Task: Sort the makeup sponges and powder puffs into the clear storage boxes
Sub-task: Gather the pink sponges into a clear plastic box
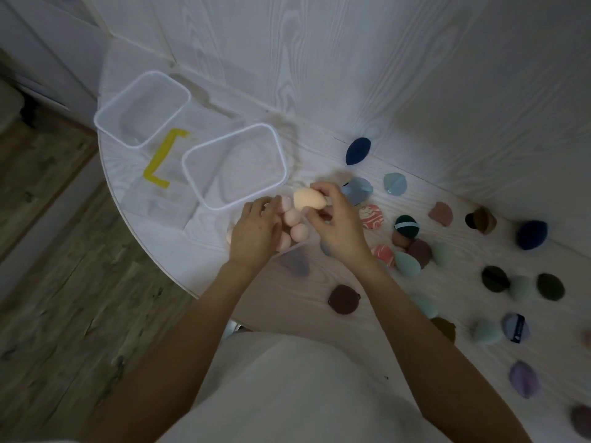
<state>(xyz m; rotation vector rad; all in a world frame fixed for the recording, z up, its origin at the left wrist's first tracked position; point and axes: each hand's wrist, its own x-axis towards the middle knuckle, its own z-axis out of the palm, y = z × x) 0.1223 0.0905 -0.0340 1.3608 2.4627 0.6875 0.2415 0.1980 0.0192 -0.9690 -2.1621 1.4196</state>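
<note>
Peach sponge (307, 199), soft, light and compressible, sits pinched in right hand (340, 223) at 5 o'clock of nearer clear box (235, 166). Grip its broad middle. Left hand (256, 233) curls around pink sponges (292, 225).

No legible text, brand, number or label is present in the head view. Two items carry markings only. A strip of yellow tape (163, 158), laid on the white wood-grain table (367, 129) between the two clear plastic boxes, forms a square-bracket shape and bears no writing. A dark tag (518, 327) on the lavender round powder puff (511, 326) at the right shows faint pale marks, too small and blurred to read.
</note>
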